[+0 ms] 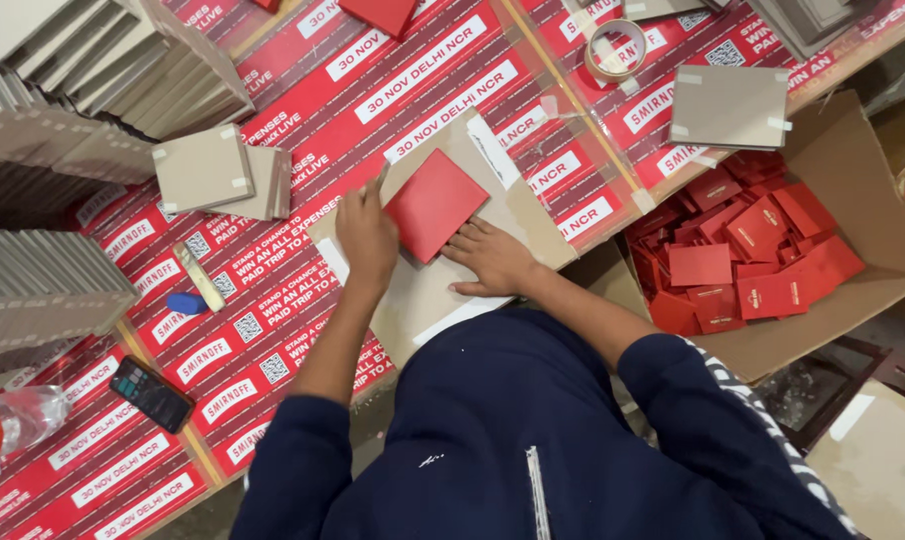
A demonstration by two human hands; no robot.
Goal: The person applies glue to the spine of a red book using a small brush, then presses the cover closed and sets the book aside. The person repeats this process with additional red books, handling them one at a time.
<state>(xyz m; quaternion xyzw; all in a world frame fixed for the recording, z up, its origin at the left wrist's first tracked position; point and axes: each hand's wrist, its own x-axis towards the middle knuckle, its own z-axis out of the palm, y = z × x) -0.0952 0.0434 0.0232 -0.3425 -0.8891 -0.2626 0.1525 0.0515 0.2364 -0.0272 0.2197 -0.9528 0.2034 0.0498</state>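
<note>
Pressing down from the head view, both hands flank a flat red square card [435,203] lying tilted on a brown cardboard sheet [533,215]. Left hand [366,237] touches its left edge, fingers together; right hand [493,260] lies flat, fingers spread, touching its lower-right edge.

The left hand [366,237] is covering one corner of the red square card [435,203], and the right hand [493,260] is hiding part of the brown cardboard sheet [443,270] under it. The person's dark blue top [513,430] is blocking the near edge of that sheet and the table below it. The plastic bottle [8,425] is getting cut off by the left edge of the picture, and the small red boxes deep in the big cardboard box [853,190] are lying under each other, so they are too jumbled to count.
</note>
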